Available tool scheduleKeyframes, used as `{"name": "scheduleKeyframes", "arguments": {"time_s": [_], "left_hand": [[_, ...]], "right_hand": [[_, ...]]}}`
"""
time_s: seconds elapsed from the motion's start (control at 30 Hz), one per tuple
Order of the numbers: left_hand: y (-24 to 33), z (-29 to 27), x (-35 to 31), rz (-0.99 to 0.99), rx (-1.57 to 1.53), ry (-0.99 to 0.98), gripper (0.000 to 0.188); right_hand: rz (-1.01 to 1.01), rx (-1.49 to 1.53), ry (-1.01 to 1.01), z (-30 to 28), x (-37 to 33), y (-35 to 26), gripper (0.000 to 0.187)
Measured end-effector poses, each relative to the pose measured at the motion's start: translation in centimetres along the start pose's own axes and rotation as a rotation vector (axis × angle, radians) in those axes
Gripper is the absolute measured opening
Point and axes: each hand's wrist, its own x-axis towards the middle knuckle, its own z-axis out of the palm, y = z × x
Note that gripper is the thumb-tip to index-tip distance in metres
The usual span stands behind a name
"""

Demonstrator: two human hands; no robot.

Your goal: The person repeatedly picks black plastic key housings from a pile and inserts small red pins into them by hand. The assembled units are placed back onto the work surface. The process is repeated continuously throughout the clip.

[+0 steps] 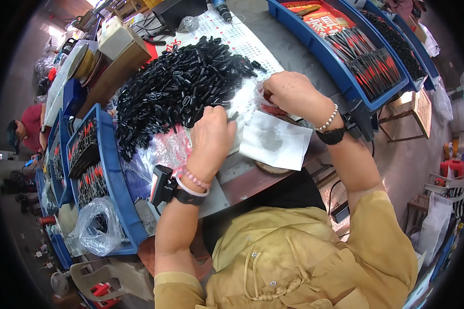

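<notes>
A large heap of small glossy black plastic pieces covers the middle of the table. At its near edge is my left hand, its fingers curled in a pinch, with a small dark piece showing at the fingertips. My right hand bends down at a small clear plastic container holding red bits. Its fingers are drawn together, and their tips are hidden. Just below it lies a white sheet of paper with a grey smudge, over a round brown board.
Blue bins of black-and-red parts stand at right and left; the left one holds a clear plastic bag. A cardboard box and a blue tool are at the back. Another person is at far left.
</notes>
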Motion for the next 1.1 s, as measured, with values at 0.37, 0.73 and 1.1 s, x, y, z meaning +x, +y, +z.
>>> {"name": "scheduleKeyframes", "arguments": {"time_s": [0.37,0.73,1.1], "left_hand": [[0.9,-6.1,-7.1,-0.381,-0.954,-0.044,0.013],[1.9,-5.8,-10.3,-0.478,-1.456,-0.098,0.023],[2.5,-5.8,-10.9,-0.498,-1.552,-0.221,0.025]], "right_hand": [[0.016,0.000,0.018,0.4,0.4,-0.4,0.013],[-0.009,0.323,0.167,-0.5,-0.8,-0.6,0.013],[-0.090,0.295,0.278,0.2,-0.5,0.0,0.008]]}}
